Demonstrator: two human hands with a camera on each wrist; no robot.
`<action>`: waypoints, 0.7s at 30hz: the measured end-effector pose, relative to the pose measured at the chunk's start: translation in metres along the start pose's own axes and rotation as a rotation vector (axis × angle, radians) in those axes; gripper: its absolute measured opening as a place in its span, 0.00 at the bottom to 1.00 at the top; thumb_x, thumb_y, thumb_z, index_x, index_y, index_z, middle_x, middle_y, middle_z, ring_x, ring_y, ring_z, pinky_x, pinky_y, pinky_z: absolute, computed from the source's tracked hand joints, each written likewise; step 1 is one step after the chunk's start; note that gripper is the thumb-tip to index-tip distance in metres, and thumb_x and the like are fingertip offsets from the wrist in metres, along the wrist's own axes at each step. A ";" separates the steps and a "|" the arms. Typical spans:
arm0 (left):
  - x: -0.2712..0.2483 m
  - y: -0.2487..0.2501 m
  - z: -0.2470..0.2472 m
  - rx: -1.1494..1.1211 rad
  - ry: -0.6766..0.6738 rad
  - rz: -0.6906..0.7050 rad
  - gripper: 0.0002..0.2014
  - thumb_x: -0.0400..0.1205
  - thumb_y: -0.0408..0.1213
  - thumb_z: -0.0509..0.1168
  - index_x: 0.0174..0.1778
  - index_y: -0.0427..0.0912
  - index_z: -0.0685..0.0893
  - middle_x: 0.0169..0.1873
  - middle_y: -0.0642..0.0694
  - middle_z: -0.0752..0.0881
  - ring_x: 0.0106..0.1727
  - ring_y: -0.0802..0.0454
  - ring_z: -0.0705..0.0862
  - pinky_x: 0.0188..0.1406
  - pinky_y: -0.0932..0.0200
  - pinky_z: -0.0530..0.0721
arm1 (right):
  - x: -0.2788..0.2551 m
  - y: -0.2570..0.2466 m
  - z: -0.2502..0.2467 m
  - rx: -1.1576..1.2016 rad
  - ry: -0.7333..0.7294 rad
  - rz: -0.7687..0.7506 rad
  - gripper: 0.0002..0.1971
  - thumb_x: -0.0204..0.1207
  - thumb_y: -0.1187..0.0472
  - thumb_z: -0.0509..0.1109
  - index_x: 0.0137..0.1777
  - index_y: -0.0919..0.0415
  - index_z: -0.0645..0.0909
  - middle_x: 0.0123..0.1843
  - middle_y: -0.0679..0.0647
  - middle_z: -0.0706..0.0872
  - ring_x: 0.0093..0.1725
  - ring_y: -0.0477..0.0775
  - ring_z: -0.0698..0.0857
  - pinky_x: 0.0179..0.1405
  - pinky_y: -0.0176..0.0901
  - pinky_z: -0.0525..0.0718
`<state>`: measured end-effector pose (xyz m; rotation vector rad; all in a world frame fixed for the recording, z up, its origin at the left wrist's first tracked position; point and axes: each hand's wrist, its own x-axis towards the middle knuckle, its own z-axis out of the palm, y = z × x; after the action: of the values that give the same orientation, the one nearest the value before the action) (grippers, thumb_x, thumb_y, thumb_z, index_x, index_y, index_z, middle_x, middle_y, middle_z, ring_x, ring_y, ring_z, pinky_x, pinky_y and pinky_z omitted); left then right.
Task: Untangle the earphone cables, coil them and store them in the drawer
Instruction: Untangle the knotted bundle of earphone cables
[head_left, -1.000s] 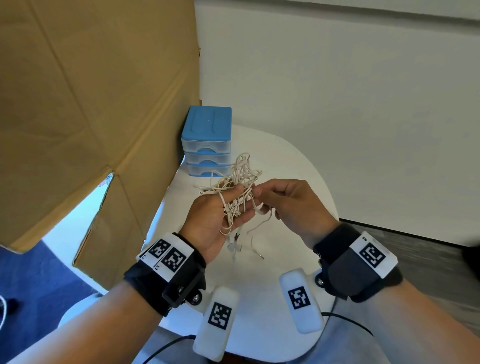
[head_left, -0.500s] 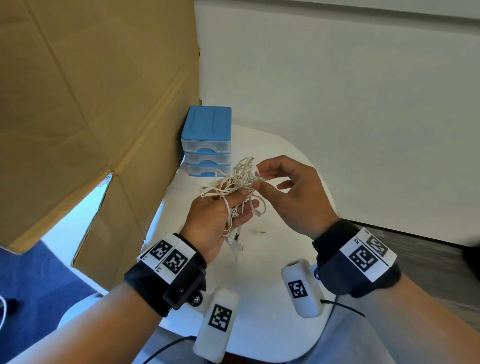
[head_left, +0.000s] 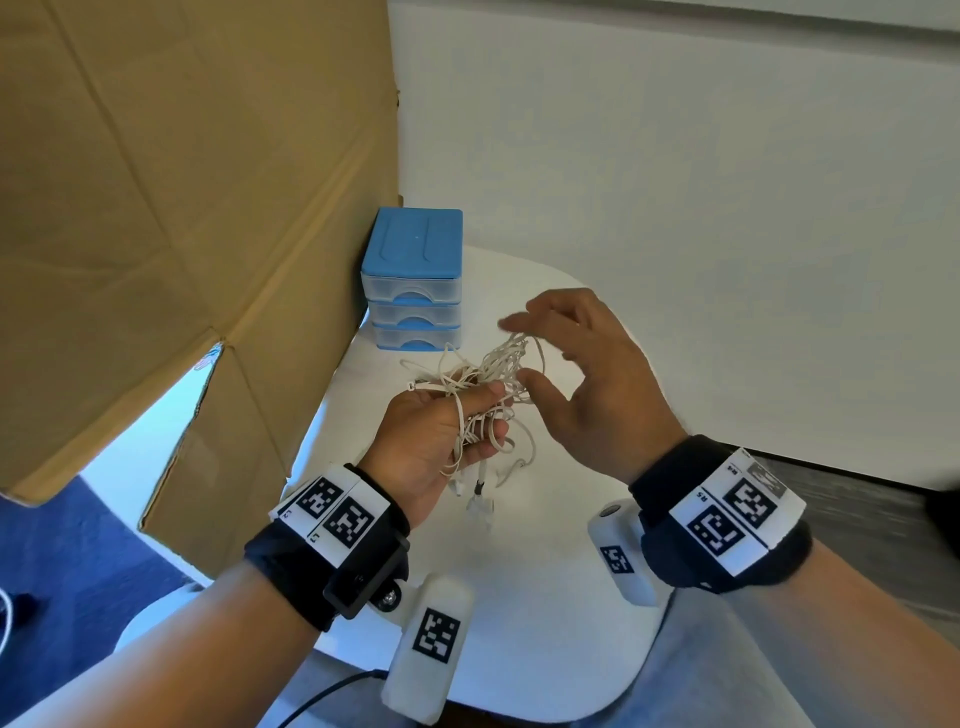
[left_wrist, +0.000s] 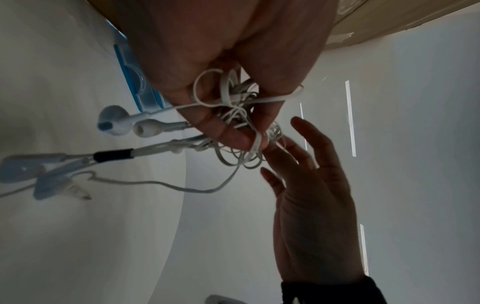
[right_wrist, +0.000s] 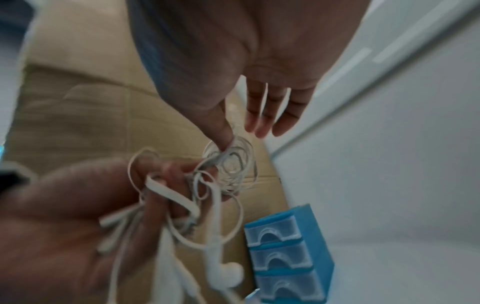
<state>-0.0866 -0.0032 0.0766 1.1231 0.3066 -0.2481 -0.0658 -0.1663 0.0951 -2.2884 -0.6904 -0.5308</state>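
A tangle of white earphone cables (head_left: 488, 374) is bunched in my left hand (head_left: 488, 415), whose thumb and curled fingers grip it above the white table (head_left: 545, 571). Earbuds and a plug (head_left: 480, 499) dangle below the fist; the earbuds (left_wrist: 116, 123) show close up in the left wrist view. My right hand (head_left: 540, 353) hovers just right of the bundle with fingers spread. Its thumb (right_wrist: 221, 135) touches the top loops and nothing is pinched. The blue three-drawer unit (head_left: 413, 280) stands behind the hands with all drawers closed.
A large cardboard sheet (head_left: 182, 208) leans along the table's left side, right against the drawer unit (right_wrist: 283, 253). A white wall runs behind and to the right. The table's rounded edge curves close on the right, with grey floor (head_left: 857, 493) beyond.
My right hand has let go of its pinch on the cables, lifted up and right, and spread its fingers. The left hand keeps the bundle in the same place.
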 end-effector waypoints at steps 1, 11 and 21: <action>0.000 0.000 0.000 0.001 -0.001 -0.009 0.10 0.77 0.31 0.73 0.53 0.32 0.88 0.39 0.39 0.88 0.30 0.51 0.85 0.32 0.61 0.86 | 0.000 -0.001 0.000 -0.067 0.006 -0.050 0.17 0.73 0.66 0.74 0.60 0.51 0.86 0.65 0.53 0.80 0.62 0.52 0.80 0.51 0.47 0.83; -0.002 0.000 -0.001 0.084 -0.040 -0.041 0.09 0.77 0.32 0.73 0.51 0.35 0.88 0.39 0.40 0.88 0.28 0.52 0.83 0.32 0.61 0.85 | -0.002 -0.002 -0.005 -0.150 -0.134 -0.122 0.13 0.71 0.70 0.74 0.46 0.50 0.91 0.65 0.52 0.84 0.63 0.56 0.82 0.53 0.54 0.85; 0.000 -0.001 -0.003 0.231 0.019 0.022 0.12 0.76 0.46 0.74 0.49 0.42 0.91 0.35 0.44 0.84 0.25 0.53 0.74 0.25 0.61 0.72 | 0.001 -0.001 -0.006 -0.190 -0.168 -0.068 0.13 0.71 0.61 0.79 0.54 0.46 0.90 0.48 0.46 0.89 0.46 0.55 0.83 0.42 0.52 0.84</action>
<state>-0.0875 -0.0013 0.0743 1.3567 0.2868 -0.2584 -0.0666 -0.1691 0.1006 -2.5160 -0.8329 -0.4560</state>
